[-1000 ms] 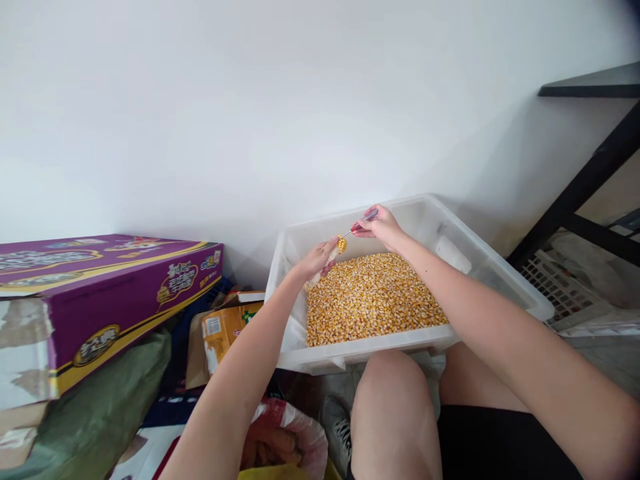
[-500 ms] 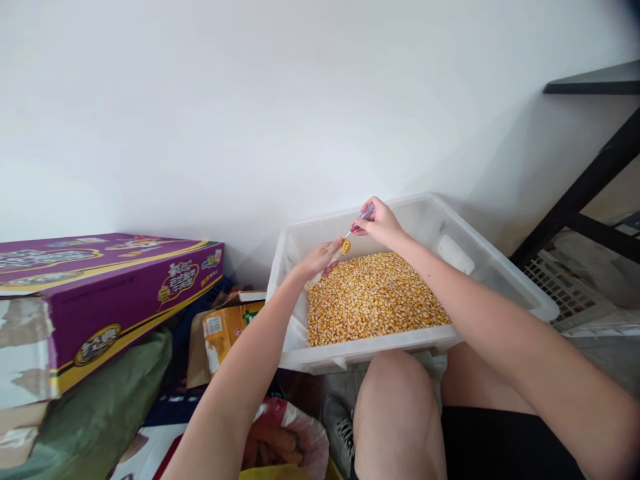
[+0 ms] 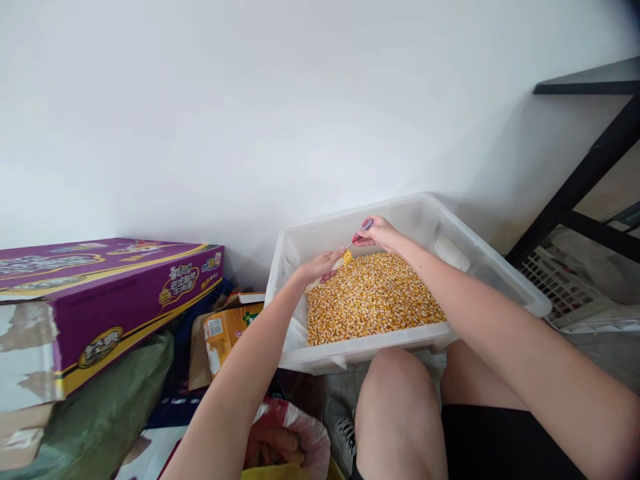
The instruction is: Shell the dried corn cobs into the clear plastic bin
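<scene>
My left hand [image 3: 323, 265] is closed around a corn cob [image 3: 349, 256], whose yellow kernels show at its far end; the rest of the cob is mostly behind my fingers. In my right hand [image 3: 379, 233] is a screwdriver [image 3: 367, 225] with a translucent purple and red handle. Its thin metal shaft points down and left, and the tip meets the kernelled end of the cob. Both hands are over a white plastic bin [image 3: 445, 230], above a heap of loose corn kernels [image 3: 373, 300].
A purple carton [image 3: 125, 293] stands at left, beside a green bag [image 3: 105, 407] and an orange box [image 3: 233, 333]. An open sack [image 3: 290, 433] with brownish cobs sits below my left arm. Right of the bin are a black metal frame [image 3: 575, 183] and a white basket [image 3: 560, 290].
My right hand and the screwdriver have dropped lower, and the shaft now lies flatter against the cob. My left hand and the cob have sunk slightly too.
</scene>
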Available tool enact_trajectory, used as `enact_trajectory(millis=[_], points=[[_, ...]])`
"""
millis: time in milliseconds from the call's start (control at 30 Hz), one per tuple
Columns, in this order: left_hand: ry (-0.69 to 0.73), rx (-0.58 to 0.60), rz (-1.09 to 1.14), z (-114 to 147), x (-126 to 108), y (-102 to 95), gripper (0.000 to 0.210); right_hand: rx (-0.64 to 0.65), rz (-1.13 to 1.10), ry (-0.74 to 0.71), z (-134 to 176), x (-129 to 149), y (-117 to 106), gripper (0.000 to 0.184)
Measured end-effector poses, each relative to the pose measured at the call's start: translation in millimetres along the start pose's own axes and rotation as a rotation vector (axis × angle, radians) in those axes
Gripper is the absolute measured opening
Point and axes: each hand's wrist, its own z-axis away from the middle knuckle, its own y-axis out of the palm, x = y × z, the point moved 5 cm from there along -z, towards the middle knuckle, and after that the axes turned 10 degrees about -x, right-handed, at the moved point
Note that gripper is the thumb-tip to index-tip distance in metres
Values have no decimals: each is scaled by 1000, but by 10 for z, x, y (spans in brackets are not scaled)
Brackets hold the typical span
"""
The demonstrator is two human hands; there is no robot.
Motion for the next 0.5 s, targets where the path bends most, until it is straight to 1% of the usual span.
enact_trajectory(millis=[100,233,367,433,500], points=[[-16,10,-13,44,-28,19,54,34,-26,19,-27,-47,-17,29],[1,-3,-19,101,-71,50,55,71,-50,67,-36,-132,-45,29],[-53,34,-16,108,-36,103,53,109,-44,142,-42,-228,-84,29],[-98,55,6,83,10,122,50,106,-27,158,-62,-240,-123,30],[-130,50,14,39,59,116,46,54,-15,139,-102,-213,-196,30]])
